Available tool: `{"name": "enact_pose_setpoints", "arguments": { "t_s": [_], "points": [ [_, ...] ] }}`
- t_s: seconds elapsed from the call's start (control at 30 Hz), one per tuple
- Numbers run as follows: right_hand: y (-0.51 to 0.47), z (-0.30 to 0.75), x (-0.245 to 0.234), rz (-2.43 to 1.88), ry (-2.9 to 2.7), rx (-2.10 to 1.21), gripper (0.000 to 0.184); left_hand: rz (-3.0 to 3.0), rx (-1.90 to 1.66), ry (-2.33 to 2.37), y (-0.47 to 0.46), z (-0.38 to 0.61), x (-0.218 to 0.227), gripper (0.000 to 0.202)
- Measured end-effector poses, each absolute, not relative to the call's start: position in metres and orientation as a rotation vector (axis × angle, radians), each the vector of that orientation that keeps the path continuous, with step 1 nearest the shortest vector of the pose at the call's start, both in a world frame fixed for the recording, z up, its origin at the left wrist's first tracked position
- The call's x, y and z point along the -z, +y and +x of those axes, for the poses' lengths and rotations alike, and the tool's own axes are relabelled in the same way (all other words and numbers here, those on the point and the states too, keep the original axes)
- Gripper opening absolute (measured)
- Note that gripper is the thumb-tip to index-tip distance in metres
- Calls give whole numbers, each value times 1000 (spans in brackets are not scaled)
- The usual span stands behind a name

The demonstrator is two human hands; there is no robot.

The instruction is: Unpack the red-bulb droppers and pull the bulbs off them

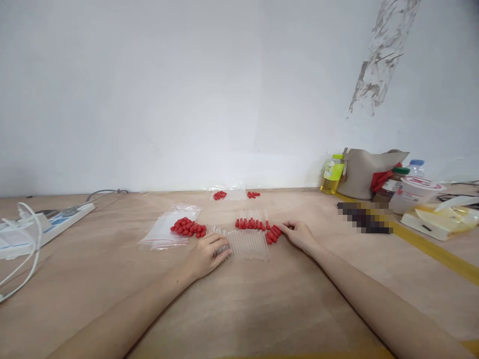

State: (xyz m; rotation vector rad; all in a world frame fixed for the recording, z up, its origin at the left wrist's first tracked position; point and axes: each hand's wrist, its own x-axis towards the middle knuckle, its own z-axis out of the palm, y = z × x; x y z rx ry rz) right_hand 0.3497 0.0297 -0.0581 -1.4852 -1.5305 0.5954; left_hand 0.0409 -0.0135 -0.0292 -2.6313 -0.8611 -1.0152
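A row of clear thin tubes [249,245] lies side by side on the table in front of me. My left hand [210,255] curls over the left end of that row, its fingers round some tubes. At the right, my right hand [298,234] has its thumb and fingertips pinched at a small group of red rubber bulbs [272,235], touching the outermost one. Just beyond the row, several droppers [250,224] lie with red bulbs on their near ends and clear tubes pointing to the wall. A larger heap of red bulbs [187,227] sits left of my left hand.
Clear zip bags [159,230] lie under the heap's left side. By the wall are bagged red-bulb pieces [220,195]. A power strip [56,227] with white cables is at left. A yellow bottle [332,174], grey bag [357,174], tub [415,194] and tissue pack [437,219] stand right.
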Motion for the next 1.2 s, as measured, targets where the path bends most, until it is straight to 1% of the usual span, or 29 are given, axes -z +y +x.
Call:
{"name": "enact_pose_setpoints", "arguments": {
  "t_s": [0.27, 0.47, 0.53, 0.67, 0.87, 1.0, 1.13, 1.2],
  "points": [
    [31, 348, 60, -1484, -1547, -558, 35, -2742, 927, -902, -18, 37, 28, 35],
    [35, 349, 64, -1491, -1551, -541, 33, -2721, 847, -915, -23, 41, 23, 43],
    [36, 348, 66, -1497, -1546, -533, 34, -2722, 797, -966, -23, 43, 23, 44],
    [36, 347, 66, -1525, -1522, -518, 35, -2808, 731, -1028, -21, 44, 25, 39],
    [41, 346, 46, -1653, -1454, -585, 28, -2786, 732, -1081, -20, 42, 27, 42],
    [66, 343, 29, -1778, -1465, -636, 21, -2725, 773, -1040, -23, 41, 26, 56],
    [95, 329, 25, -1880, -1483, -607, 24, -2654, 867, -1040, -26, 40, 23, 67],
    [105, 321, 27, -1844, -1527, -592, 22, -2645, 884, -1056, -27, 40, 22, 73]
  ]
}}
